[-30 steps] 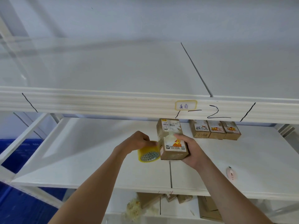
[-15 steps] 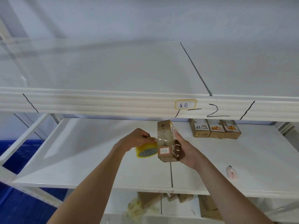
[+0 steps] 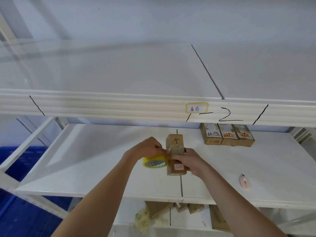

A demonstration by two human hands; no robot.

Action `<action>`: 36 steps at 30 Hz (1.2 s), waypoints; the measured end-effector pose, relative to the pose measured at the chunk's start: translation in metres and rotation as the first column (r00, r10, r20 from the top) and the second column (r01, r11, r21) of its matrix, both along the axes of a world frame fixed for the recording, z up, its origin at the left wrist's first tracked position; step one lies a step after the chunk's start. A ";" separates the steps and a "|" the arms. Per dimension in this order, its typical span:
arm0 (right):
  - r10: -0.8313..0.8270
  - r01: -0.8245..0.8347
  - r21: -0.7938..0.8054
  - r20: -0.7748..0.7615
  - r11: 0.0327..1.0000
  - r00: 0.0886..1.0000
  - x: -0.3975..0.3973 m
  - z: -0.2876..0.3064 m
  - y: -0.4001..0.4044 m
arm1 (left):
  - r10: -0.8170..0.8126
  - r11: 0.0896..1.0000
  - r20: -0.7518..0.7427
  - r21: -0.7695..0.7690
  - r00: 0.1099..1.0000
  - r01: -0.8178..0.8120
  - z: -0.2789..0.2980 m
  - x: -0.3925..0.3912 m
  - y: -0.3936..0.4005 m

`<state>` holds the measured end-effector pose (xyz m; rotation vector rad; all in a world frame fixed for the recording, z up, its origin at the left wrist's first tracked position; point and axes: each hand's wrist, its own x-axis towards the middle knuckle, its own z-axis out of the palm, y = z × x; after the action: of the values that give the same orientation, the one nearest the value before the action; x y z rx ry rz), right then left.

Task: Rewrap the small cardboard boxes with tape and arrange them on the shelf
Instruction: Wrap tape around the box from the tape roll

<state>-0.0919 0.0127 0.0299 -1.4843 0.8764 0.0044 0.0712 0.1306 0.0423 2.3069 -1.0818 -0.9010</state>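
I hold a small brown cardboard box [image 3: 175, 145] above the middle shelf [image 3: 102, 165], its narrow side with a handwritten "4" facing me. My right hand [image 3: 189, 161] grips the box around its lower half. My left hand [image 3: 147, 147] grips a yellow tape roll [image 3: 154, 161] pressed against the box's left side, with its fingers at the box's edge. Three taped boxes [image 3: 227, 136] stand in a row at the back right of the same shelf.
A small pink cutter [image 3: 244, 182] lies on the shelf to the right. The upper shelf's front beam [image 3: 102, 106] carries a yellow label and black marks. Brown boxes [image 3: 193, 208] and shredded filler [image 3: 145, 219] lie on the lower shelf. A blue crate [image 3: 15, 158] sits at left.
The box has turned in my right hand from its labelled face to its narrow side. My right fingers now wrap over the box, and the tape roll has moved tight against it.
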 end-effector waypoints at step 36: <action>-0.086 0.022 0.274 0.223 0.961 0.971 -0.031 0.024 -0.019 | 0.089 0.996 0.120 0.015 0.989 -0.092 -0.006 0.013 0.013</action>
<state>-0.1224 -0.0058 0.0543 -1.1772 0.6948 -0.0867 0.0846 0.1432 0.0360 2.4322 -1.0099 -0.7520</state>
